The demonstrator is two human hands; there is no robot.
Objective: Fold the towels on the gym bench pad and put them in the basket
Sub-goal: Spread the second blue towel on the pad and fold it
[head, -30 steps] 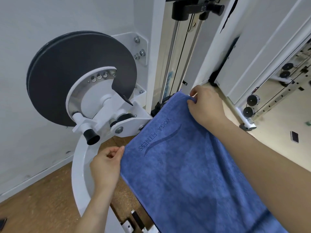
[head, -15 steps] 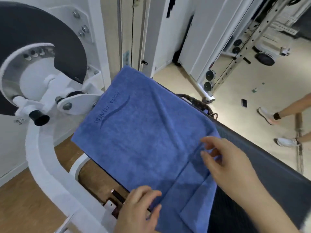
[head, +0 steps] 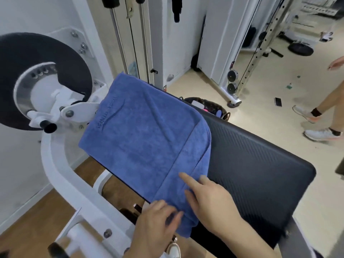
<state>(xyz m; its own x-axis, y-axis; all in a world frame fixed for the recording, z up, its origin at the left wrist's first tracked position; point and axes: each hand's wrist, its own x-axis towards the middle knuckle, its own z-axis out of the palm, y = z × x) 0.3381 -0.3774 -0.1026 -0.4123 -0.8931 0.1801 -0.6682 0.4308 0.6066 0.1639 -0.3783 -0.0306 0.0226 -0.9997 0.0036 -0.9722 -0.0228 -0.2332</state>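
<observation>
Towel position: one blue terry-cloth towel lies folded on the left end of the black ribbed gym bench pad, its left and near edges overhanging the pad. Dark embossed lettering ending in "FITNESS", with a curved swoosh beside it, runs along the towel's left edge. A raised crease crosses the upper layer diagonally. A straight fold edge runs from the far right corner toward the near edge, and a narrower strip of the lower layer shows to the right of it.

Left hand rests at the towel's near corner, fingers curled at the cloth edge; motion blur prevents telling whether they pinch it. Right hand lies on the near right part of the towel with fingers spread and the index finger extended along the fold line, holding nothing.

Dark woven basket stands on the floor behind the pad; the pad hides its lower part. Its contents are small and unclear: a pale item, a pink item and a blue item show at the rim.

White exercise machine frame with a black round disc stands to the left. Legs and shoes of another person are cut off at the right edge.
</observation>
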